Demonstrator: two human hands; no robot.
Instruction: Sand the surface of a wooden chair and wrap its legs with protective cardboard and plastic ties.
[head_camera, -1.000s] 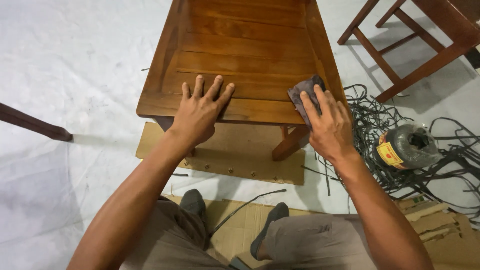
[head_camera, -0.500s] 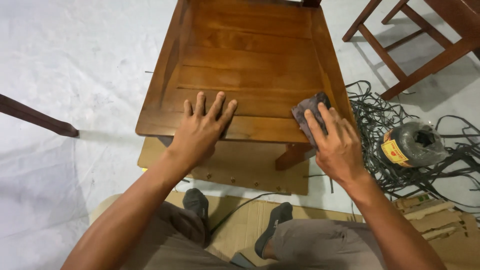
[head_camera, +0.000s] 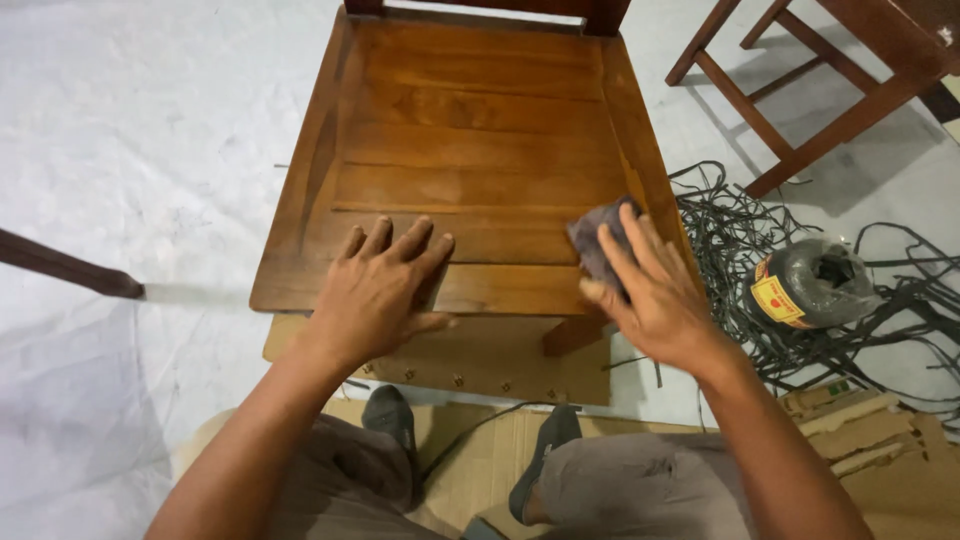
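— Head view first: what fills most of it?

— White sheeting over the floor, and on it a brown wooden chair seat of glossy slats, running from the far edge down to the middle. A flat board lies under its near edge.

— And around it?

— Far right, the legs of another wooden frame. Right of the seat, a tangle of dark strapping with a roll of the same stuff (yellow label, left unread). Near right, cardboard scraps. A dark wooden bar pokes in from the left.

— The person?

— Sitting at the near edge, knees apart, dark-socked feet on cardboard between them.

— Hands?

— The left hand lies flat on the seat's near slat, fingers spread, gripping nothing. The right hand presses a small grey sanding pad against the seat's near right corner, fingers laid over it, thumb at its near side; the pad is pinned under the fingers rather than clenched.
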